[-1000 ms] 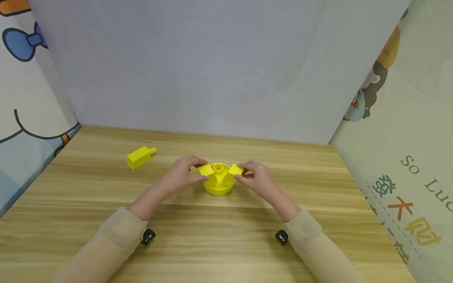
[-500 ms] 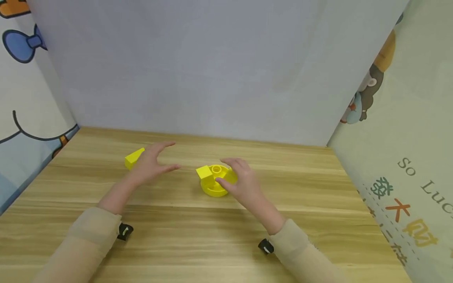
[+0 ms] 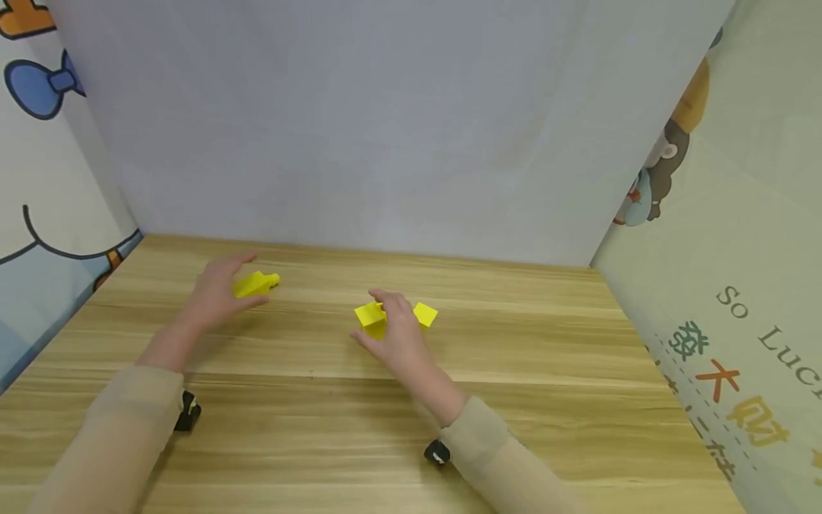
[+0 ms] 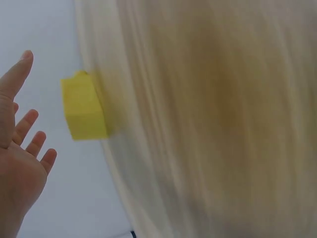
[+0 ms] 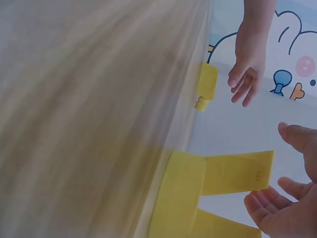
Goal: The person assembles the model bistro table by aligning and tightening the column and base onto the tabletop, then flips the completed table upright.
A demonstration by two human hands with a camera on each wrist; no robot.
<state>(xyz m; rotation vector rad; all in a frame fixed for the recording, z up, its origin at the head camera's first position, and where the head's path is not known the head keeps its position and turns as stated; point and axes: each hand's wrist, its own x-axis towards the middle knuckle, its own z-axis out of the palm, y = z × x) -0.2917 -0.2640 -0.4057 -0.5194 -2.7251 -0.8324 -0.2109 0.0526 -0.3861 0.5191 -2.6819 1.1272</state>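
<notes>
My left hand is spread beside a loose yellow block with a round peg at one end, thumb and fingers on either side of it in the head view. In the left wrist view, the fingers stand apart from that block. My right hand hovers over a round yellow base, its fingers loosely bent and gripping nothing. Two square yellow posts rise from the base: the left post and the right post. Most of the base is hidden behind the right hand in the head view.
The wood-grain tabletop runs back to a pale grey cloth wall. Printed cartoon panels stand at the left and right. A black wrist device sits by the right cuff, another by the left.
Both hands have let go of the posts on the base. The left hand has moved left to the loose block; the right hand has shifted left across the base.
</notes>
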